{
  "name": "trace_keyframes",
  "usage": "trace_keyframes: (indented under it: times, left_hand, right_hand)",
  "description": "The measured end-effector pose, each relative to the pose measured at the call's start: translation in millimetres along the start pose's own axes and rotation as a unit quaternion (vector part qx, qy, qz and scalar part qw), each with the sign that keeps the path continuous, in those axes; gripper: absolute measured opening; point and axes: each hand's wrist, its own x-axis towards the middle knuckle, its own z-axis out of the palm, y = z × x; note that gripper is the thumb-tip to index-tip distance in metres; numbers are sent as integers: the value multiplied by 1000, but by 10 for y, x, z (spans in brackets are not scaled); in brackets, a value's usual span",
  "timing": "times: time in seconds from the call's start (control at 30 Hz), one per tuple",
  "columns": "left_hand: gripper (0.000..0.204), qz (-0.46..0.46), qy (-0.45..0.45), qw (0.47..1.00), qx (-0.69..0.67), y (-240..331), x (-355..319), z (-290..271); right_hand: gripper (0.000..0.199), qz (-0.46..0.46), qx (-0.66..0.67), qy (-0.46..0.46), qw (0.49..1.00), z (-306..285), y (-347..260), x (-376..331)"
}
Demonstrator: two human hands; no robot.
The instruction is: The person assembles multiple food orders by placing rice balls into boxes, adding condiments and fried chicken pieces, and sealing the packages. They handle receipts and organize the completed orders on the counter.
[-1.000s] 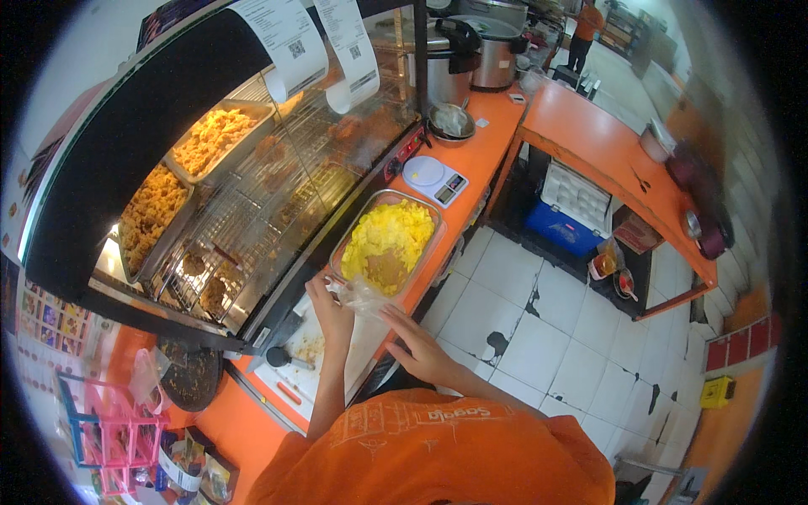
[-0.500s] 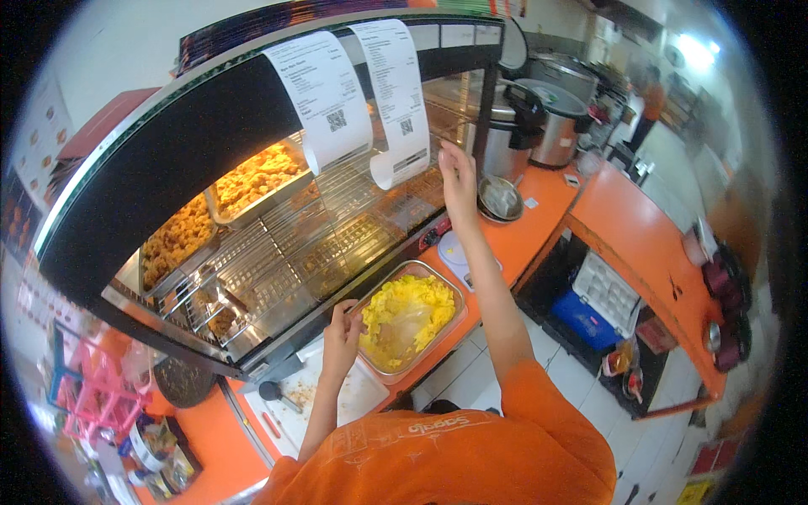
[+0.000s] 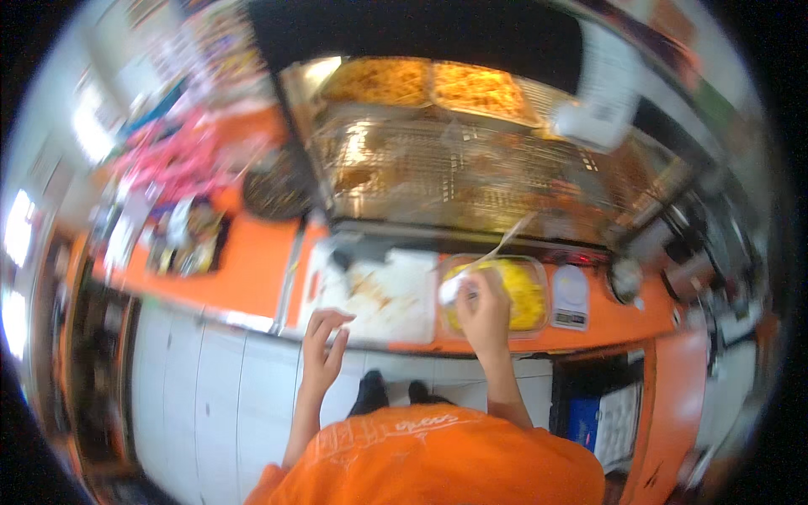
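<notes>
My right hand (image 3: 486, 310) is closed on a white paper slip (image 3: 451, 290), blurred by motion, whose thin end trails up toward the warming cabinet. It hangs over a clear-sided tray (image 3: 545, 313) of yellow food that looks like scrambled egg (image 3: 523, 295). To its left, my left hand (image 3: 323, 343) holds nothing, fingers apart, by the front edge of a white cutting board (image 3: 404, 316) with brown crumbs. A dark-handled tool (image 3: 358, 252) lies at the board's back edge; its kind is too blurred to tell.
A glass warming cabinet (image 3: 471, 223) with trays of fried food (image 3: 475, 88) stands behind the counter; a long paper receipt (image 3: 602, 88) hangs off it. Right of the egg tray sits a small scale (image 3: 571, 295). Pink baskets (image 3: 181, 156) and a dark round block (image 3: 276, 185) are at left.
My right hand has come down from the hanging receipts to above the egg tray, now with a paper slip in it. My left hand has left the tray's side. The view has turned left.
</notes>
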Motion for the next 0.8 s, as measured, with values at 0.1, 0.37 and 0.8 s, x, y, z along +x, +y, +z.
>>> trace_keyframes:
  times: [0.1,0.37,0.8]
  left_hand:
    - [35,12,-40,998,45,63,-260,-643]
    - [24,-201,29,978,54,-222,-1505,-2575]
    - [6,-188,434,855,213,-974,-3065,-4978]
  right_hand:
    - [10,-61,206,-342,915,670,-762,-216]
    - [18,-181,354,-609,686,2200,-2905,-771]
    - [14,-115,333,-611,709,4959,-5175,-2192]
